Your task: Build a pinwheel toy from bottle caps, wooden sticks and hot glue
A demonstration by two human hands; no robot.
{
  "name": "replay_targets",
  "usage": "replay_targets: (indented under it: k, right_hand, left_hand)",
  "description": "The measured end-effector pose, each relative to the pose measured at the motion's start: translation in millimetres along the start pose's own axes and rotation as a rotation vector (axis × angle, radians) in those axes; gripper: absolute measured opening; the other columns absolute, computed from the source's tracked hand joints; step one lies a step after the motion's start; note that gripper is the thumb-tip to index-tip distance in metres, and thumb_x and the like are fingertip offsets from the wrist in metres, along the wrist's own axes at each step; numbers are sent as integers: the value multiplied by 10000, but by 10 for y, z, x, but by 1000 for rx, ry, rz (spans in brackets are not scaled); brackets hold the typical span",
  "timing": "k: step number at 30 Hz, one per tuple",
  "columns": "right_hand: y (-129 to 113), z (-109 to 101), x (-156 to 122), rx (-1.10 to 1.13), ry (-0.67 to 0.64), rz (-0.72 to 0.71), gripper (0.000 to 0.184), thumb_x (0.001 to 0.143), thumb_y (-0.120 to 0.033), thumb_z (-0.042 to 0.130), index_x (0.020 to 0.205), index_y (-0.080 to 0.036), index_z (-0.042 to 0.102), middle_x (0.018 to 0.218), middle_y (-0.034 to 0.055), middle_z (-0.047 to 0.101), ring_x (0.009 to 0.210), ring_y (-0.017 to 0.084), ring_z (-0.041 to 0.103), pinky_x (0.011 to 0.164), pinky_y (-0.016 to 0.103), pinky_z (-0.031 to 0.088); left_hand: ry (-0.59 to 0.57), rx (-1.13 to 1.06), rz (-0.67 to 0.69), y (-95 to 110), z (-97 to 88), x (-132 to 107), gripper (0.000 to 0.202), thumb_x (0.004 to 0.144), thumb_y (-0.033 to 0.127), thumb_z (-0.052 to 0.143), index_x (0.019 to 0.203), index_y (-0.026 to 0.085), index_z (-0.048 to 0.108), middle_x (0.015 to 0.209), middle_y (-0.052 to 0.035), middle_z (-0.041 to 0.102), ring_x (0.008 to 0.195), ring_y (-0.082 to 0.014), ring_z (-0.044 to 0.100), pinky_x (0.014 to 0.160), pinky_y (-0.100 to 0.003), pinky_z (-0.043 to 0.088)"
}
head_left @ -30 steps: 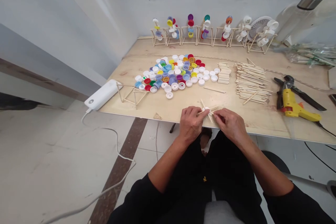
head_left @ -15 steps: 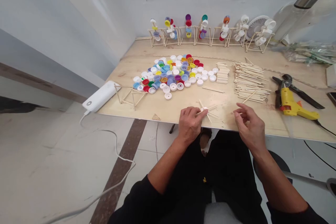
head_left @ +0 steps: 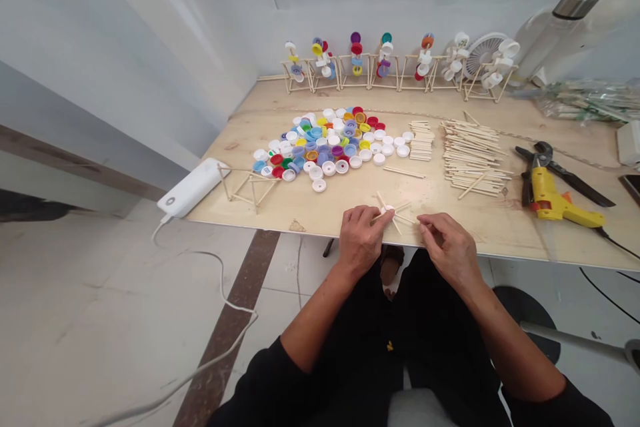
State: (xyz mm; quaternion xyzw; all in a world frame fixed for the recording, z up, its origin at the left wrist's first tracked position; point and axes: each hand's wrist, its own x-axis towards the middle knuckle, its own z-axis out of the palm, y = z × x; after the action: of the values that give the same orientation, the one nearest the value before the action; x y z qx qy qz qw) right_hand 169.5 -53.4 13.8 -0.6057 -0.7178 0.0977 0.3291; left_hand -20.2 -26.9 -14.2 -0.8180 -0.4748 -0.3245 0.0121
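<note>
A white bottle cap (head_left: 388, 213) lies near the table's front edge with several thin wooden sticks (head_left: 401, 205) radiating from it like spokes. My left hand (head_left: 361, 237) is closed over its left side, thumb pressed on the cap and fingers around a stick there. From the right, my right hand (head_left: 447, 247) reaches in with thumb and forefinger together at the outer tip of one stick (head_left: 407, 220). A pair of loose sticks (head_left: 404, 172) lies just behind the spoked piece.
Many coloured bottle caps (head_left: 329, 169) are heaped at centre-left, beside stacked sticks (head_left: 473, 157). A yellow glue gun (head_left: 547, 193) and black-handled cutters (head_left: 580, 180) lie right. A stick frame (head_left: 255, 190) and white power bank (head_left: 193, 187) sit left. Finished cap wheels (head_left: 356, 60) line the wall.
My right hand has moved left, from over the bare tabletop to the tip of a stick on the spoked piece. My left hand keeps its hold. The view has shifted slightly.
</note>
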Motion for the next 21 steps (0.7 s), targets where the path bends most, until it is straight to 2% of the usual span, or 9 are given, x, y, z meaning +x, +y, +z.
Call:
replay_targets:
  k: [8,21]
  right_hand:
    - [11,65,9,-67,20,-78,189,880,-317,504,894,-193,646,813,48,662,740,164,596,715,299,449]
    - [8,111,42,-106,58,-79,175,890,-285,503,841,-189,641,756,28,644,683,141,567,678,277,414]
  left_hand:
    - [2,8,11,-2,5,-3,361,842,110,485,1152,250,605,925,-61,626,895,-204,529,791,-355,364]
    - [-12,33,31,-3,3,11,349,840,112,474,1138,237,608,923,-68,620,874,-205,517,786,-364,359]
